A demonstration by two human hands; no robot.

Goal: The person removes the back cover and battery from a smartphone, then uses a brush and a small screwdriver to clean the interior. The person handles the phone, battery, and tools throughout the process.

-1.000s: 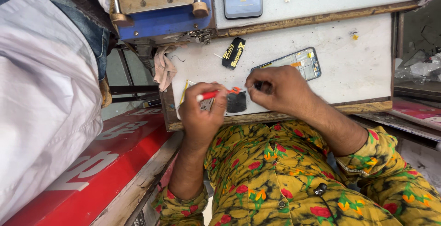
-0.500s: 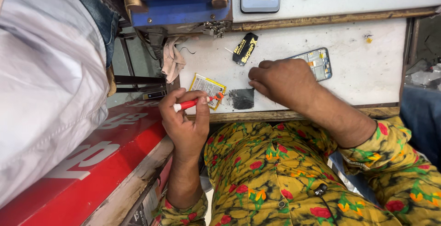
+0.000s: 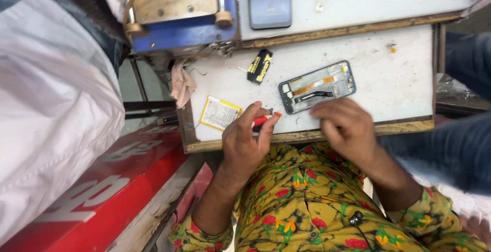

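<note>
White worn workbench [image 3: 409, 62], wood edge. Opened phone frame [image 3: 317, 86] lies w/ long axis roughly left-right, slightly tilted, just above right hand [image 3: 343, 128], which rests flat, fingers loose, holding nothing. Left hand [image 3: 247, 142] pinches red-handled tool [image 3: 265, 119], farther off to frame's left.

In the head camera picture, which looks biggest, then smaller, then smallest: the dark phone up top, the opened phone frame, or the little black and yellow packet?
1. Opened phone frame and dark phone: look about alike; the dark phone is cut off by the picture's edge.
2. Black and yellow packet: clearly smallest.
</note>
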